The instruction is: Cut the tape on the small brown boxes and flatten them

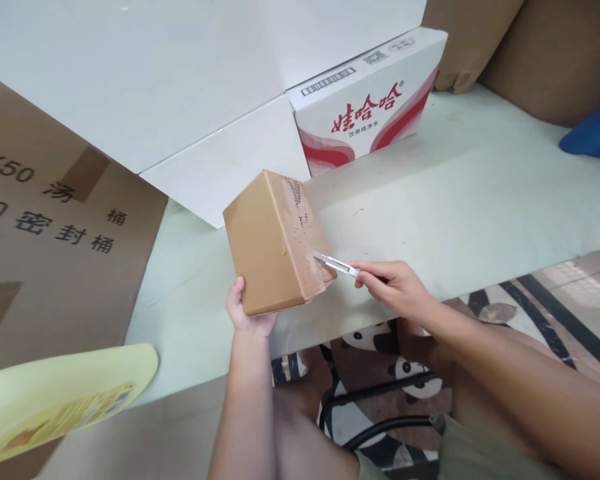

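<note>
A brown cardboard box (263, 250) is held up, tilted, over the pale cloth surface. My left hand (250, 313) grips it from below at the lower left corner, with most of the fingers hidden beneath the box. Clear tape (300, 227) with dark printed marks runs along the side that faces right. My right hand (393, 287) is closed around a white utility knife (347, 268). The blade's tip touches the taped side near its lower part; whether it has gone through the tape I cannot tell.
White cartons (220, 160) and a red-and-white water carton (365, 110) stand behind. A large printed cardboard box (55, 220) is at the left, with a yellow bottle (70, 393) in front. Something blue (595, 133) lies at the right edge. A panda-patterned mat (380, 337) covers the floor below.
</note>
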A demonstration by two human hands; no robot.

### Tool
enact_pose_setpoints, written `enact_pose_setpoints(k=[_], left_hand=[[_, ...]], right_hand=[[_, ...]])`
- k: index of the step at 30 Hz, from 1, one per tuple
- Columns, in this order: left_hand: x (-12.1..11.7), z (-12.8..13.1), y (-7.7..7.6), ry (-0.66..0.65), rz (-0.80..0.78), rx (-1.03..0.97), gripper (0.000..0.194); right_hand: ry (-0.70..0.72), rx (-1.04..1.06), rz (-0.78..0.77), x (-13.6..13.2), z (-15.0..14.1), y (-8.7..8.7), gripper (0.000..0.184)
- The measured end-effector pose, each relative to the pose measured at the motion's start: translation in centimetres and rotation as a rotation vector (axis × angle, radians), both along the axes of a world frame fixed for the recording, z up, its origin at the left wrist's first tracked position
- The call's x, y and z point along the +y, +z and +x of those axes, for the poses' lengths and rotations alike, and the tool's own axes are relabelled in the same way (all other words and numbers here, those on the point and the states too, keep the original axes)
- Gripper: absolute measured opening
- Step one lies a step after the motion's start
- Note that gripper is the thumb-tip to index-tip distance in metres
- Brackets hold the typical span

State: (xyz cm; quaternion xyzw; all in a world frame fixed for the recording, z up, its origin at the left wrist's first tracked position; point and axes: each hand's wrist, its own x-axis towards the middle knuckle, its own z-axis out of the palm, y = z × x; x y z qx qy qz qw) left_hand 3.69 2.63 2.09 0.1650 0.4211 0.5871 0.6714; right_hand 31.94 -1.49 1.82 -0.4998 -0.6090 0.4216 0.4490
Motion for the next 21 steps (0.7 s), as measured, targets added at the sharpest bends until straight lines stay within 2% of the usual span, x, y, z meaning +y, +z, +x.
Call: enact_pose_setpoints(k=[21], left_hand=[[0.06, -0.05, -0.18, 0.007, -0.015, 0.002, 0.039]], right_hand=[[0.006, 0.003, -0.011, -0.09, 0.09, -0.11, 0.036]])
